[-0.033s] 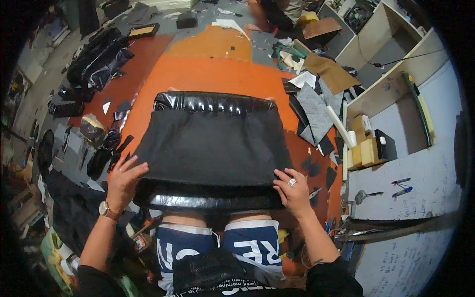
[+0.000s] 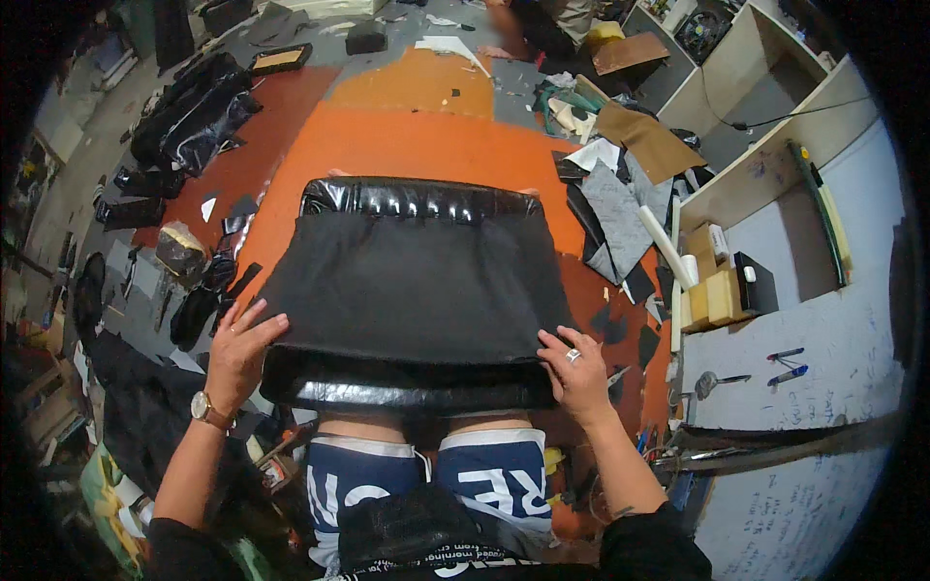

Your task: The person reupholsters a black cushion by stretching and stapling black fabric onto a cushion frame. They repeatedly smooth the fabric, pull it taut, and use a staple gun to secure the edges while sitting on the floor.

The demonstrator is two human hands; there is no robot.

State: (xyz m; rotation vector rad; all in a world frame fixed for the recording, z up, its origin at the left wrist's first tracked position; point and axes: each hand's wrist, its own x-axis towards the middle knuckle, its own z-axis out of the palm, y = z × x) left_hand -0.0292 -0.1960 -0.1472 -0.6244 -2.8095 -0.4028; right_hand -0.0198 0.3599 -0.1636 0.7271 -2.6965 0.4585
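Note:
In front of me lies a wide black piece of sheet material [image 2: 417, 281], matte in the middle, with glossy black padded bands along its far and near edges. Its near band hangs over the table edge, above my lap. My left hand [image 2: 237, 358] has the near left corner, its fingers stretched over the matte surface and its thumb out of sight. At the near right corner, my right hand [image 2: 573, 373] grips the edge with bent fingers on top. The underside is hidden.
An orange and brown table top [image 2: 426, 145] lies beneath. Black bundles [image 2: 189, 116] and scraps sit on the left. Grey cloth [image 2: 615, 218], a white roll [image 2: 664, 247] and yellow blocks [image 2: 717, 298] are on the right, beside a white shelf [image 2: 746, 165]. Another person's arm [image 2: 509, 29] shows at the far side.

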